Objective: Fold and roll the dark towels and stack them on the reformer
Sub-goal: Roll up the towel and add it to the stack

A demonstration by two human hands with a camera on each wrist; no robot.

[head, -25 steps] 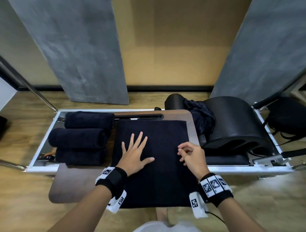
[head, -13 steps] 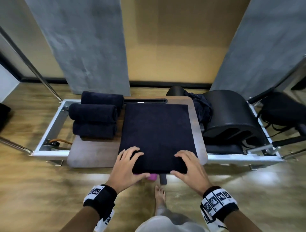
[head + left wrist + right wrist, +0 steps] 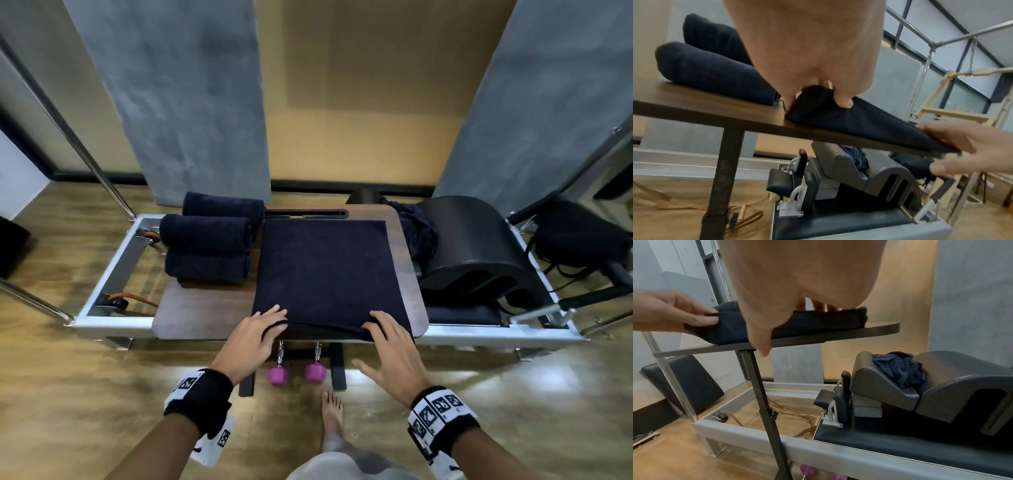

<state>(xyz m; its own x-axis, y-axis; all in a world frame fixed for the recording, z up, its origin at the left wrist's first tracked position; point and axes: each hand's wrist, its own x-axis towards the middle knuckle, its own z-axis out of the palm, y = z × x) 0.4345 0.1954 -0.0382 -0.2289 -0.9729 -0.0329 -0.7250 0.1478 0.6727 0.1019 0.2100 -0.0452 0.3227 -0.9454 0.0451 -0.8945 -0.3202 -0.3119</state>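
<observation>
A folded dark towel lies flat on the brown table top that stands over the reformer frame. My left hand pinches the towel's near left corner between thumb and fingers and holds it slightly off the table. The fingers of my right hand lie on top of the near right corner; its thumb hangs free in front of the table edge. Three rolled dark towels are stacked at the table's left. Crumpled dark towels sit on the black arc barrel.
Two pink dumbbells hang below the table's near edge, beside its black legs. My bare foot stands on the wooden floor. Metal poles rise at the left, and a black bag lies at the right.
Both hands have come back from the middle of the towel to its near edge. The left hand has taken hold of the near left corner and raised it.
</observation>
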